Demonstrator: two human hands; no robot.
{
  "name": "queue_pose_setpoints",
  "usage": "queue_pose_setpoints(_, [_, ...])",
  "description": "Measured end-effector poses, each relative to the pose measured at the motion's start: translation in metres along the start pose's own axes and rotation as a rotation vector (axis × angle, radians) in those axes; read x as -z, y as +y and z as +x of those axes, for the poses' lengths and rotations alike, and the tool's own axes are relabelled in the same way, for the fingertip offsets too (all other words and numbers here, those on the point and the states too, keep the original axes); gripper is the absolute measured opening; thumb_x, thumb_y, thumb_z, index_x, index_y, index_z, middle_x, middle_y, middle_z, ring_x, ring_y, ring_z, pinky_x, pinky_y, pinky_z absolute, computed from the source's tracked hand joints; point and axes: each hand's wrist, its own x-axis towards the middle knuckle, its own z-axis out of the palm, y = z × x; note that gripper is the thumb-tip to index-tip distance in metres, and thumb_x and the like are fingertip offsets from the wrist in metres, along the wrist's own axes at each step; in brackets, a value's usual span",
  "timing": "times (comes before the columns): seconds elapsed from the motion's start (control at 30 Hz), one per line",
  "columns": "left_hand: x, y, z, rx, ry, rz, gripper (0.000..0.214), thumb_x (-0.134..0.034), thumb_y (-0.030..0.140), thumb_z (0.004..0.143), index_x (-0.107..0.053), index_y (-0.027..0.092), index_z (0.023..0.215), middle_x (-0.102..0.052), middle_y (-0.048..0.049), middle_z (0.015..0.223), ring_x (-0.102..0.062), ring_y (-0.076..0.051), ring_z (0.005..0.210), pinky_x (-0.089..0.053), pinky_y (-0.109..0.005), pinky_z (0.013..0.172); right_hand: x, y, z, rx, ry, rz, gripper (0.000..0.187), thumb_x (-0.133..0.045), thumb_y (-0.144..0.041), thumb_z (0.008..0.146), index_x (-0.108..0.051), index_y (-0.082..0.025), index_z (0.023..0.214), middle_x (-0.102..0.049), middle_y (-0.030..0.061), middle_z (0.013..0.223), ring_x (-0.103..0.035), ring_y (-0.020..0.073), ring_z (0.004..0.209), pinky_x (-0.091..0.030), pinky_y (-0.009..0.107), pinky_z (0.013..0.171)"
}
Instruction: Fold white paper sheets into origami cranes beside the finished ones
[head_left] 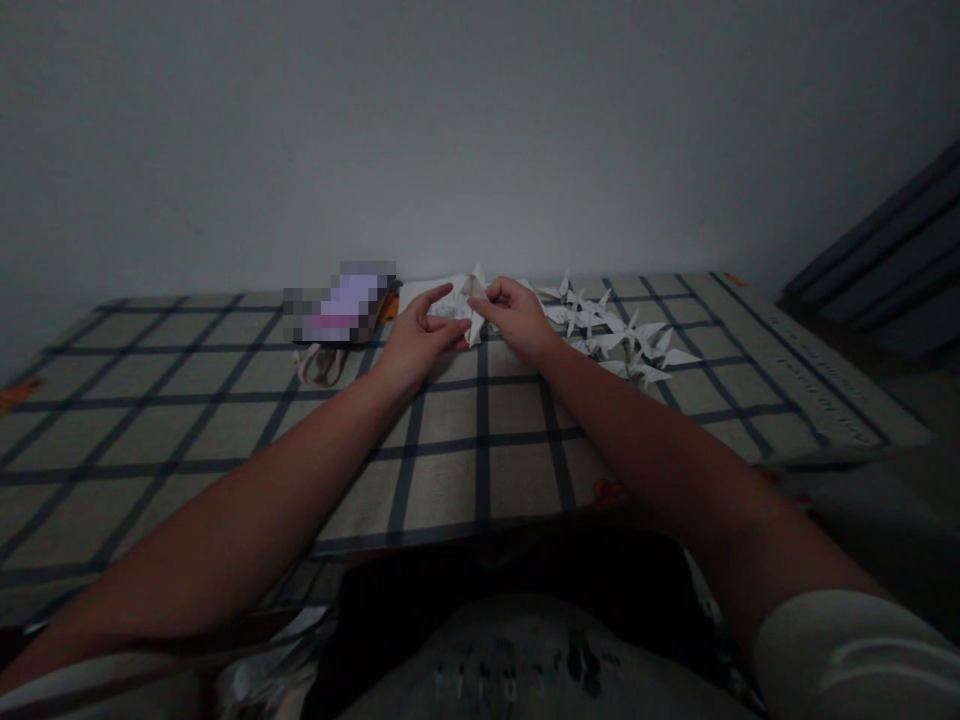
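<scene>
Both my arms reach forward over a checked cloth point(480, 440). Between my hands is a small white folded paper piece point(474, 312), part-way folded into a pointed shape. My left hand point(420, 335) pinches its lower left side with thumb and fingers. My right hand point(517, 315) grips its upper right edge, fingers curled round it. Beneath it, a stack of flat white paper sheets point(431, 293) lies by the wall. To the right, several finished white paper cranes point(622, 335) lie in a loose group on the cloth.
A blurred purple object point(341, 305) with a pale strap point(319, 365) lies left of my hands near the wall. A plain wall point(450, 130) closes the far side. A dark slatted piece of furniture point(885, 270) stands at the right.
</scene>
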Motion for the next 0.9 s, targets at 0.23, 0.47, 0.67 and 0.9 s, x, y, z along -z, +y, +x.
queue_pose_setpoints(0.23, [0.0, -0.0011, -0.0007, 0.037, -0.042, -0.014, 0.088, -0.08, 0.019, 0.069, -0.044, 0.014, 0.149, -0.072, 0.0022, 0.068, -0.07, -0.012, 0.063, -0.058, -0.028, 0.074, 0.0006, -0.0008, 0.0017, -0.008, 0.022, -0.014, 0.034, -0.073, -0.032, 0.079, -0.041, -0.022, 0.072, -0.044, -0.0069, 0.063, -0.044, 0.0099, 0.062, -0.032, 0.024, 0.059])
queue_pose_setpoints(0.47, [-0.0001, 0.0016, -0.0015, 0.028, -0.116, -0.054, 0.092, -0.082, 0.015, 0.066, -0.043, 0.015, 0.149, -0.072, 0.0015, 0.073, -0.07, -0.012, 0.067, -0.056, -0.027, 0.075, 0.0016, 0.0008, 0.0028, -0.029, 0.06, 0.003, 0.035, -0.074, -0.036, 0.078, -0.042, -0.022, 0.072, -0.046, -0.0063, 0.065, -0.043, 0.0098, 0.064, -0.033, 0.025, 0.059])
queue_pose_setpoints(0.67, [-0.0003, 0.005, -0.003, 0.043, -0.121, -0.065, 0.1, -0.083, 0.014, 0.062, -0.04, 0.014, 0.152, -0.074, -0.0004, 0.077, -0.069, -0.013, 0.067, -0.055, -0.028, 0.075, 0.002, -0.0005, 0.0025, -0.068, 0.037, 0.08, 0.038, -0.076, -0.039, 0.075, -0.042, -0.022, 0.073, -0.047, -0.0066, 0.066, -0.045, 0.0094, 0.064, -0.035, 0.024, 0.06])
queue_pose_setpoints(0.9, [0.0013, 0.0046, 0.0002, -0.026, 0.045, 0.034, 0.065, -0.085, 0.039, 0.069, -0.066, 0.019, 0.128, -0.074, -0.0064, 0.098, -0.07, -0.019, 0.087, -0.058, -0.033, 0.078, 0.0041, -0.0032, 0.0007, -0.116, -0.063, 0.106, 0.039, -0.077, -0.039, 0.073, -0.042, -0.022, 0.074, -0.05, -0.007, 0.069, -0.047, 0.0082, 0.063, -0.037, 0.023, 0.061])
